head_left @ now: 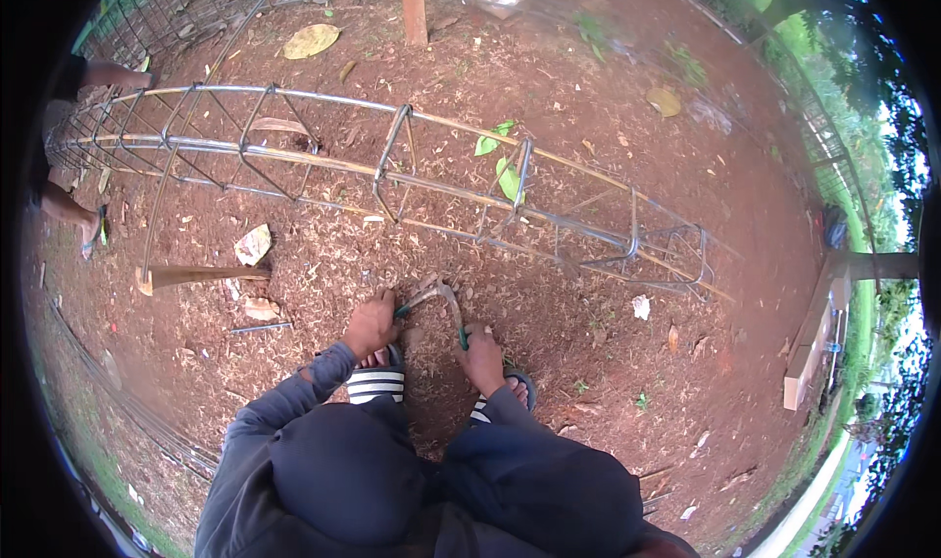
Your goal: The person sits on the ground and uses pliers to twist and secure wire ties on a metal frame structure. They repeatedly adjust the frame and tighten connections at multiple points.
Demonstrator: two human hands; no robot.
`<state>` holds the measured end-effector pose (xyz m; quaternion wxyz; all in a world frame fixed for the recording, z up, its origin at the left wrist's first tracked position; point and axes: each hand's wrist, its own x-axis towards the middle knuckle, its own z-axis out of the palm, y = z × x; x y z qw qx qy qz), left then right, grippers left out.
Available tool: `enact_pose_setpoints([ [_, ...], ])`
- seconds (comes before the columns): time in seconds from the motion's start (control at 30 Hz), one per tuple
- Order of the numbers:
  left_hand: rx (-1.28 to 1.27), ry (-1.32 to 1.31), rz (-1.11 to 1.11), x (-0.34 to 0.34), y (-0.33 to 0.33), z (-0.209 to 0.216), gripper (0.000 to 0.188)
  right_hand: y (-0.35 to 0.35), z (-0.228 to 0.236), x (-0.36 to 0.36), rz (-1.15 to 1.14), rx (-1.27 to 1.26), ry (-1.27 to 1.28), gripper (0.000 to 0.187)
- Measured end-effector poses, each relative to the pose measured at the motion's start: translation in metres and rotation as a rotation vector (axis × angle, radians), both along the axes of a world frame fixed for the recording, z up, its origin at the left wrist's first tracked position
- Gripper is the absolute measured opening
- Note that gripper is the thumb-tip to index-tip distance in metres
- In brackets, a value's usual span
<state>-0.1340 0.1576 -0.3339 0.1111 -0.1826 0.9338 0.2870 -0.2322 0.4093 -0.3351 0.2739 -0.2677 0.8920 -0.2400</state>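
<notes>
I squat with both hands low in front of my feet, on a pair of pincers (448, 298) with green-gripped handles. My left hand (371, 325) is closed round the end of one handle. Round the other handle my right hand (482, 359) is wrapped. The handles are spread wide apart, and the metal head sits at the top, pointing away from me. Just beyond lies a long rebar cage (392, 176), its bars joined by square stirrups; the pincers appear apart from it.
A wooden stake (201, 275) stands at the left near a short metal rod (261, 328). At the far side rises a wooden post (414, 9). Another person's legs (64, 205) are at the cage's left end. A long box-like beam (812, 347) lies right.
</notes>
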Motion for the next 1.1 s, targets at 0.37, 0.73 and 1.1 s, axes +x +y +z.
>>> enact_pose_setpoints([
  [0.37,1.094,-0.084,-0.045,-0.054,-0.039,0.28,0.018,0.005,0.288,-0.105,0.127,-0.517,-0.962,0.025],
  [0.73,2.096,-0.374,0.453,-0.088,0.004,0.373,0.068,-0.028,0.374,-0.184,0.666,-0.371,0.072,0.022],
  [1.1,2.529,-0.139,0.615,-0.102,0.107,0.295,0.09,-0.019,0.276,-0.241,0.329,-0.283,0.359,0.021],
])
